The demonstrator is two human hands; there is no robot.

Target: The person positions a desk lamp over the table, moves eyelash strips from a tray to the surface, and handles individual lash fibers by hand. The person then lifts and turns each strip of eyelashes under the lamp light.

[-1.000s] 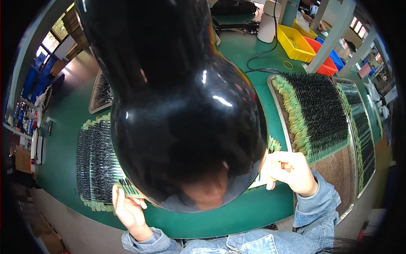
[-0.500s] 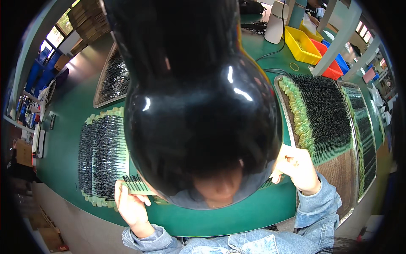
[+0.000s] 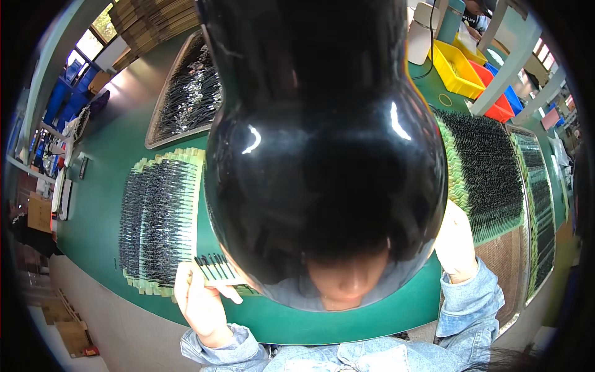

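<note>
My left hand (image 3: 201, 302) pinches one end of a pale green strip (image 3: 217, 270) with a row of black-topped, thin pieces standing along it. Most of this strip disappears behind a large, glossy black rounded body (image 3: 328, 167) that fills the middle of the view. On the right, my right hand (image 3: 457, 243) reaches in behind the same black body, its fingers hidden. Just left of my left hand lies a stack of similar strips (image 3: 162, 223), rows of black pieces side by side. Another thick stack of strips (image 3: 486, 170) rests near my right hand.
Under the right stack is a brown mesh tray (image 3: 501, 263), with a second filled tray (image 3: 538, 204) beyond it. A tray of loose black pieces (image 3: 186, 102) stands far left. Yellow (image 3: 455, 67) and red bins (image 3: 496, 110) sit behind a grey post (image 3: 508, 65). The table (image 3: 93, 211) is green.
The view has shifted, so the black body appears farther right. My right hand has moved up and its fingers have slipped out of sight behind it. My left hand still holds the strip.
</note>
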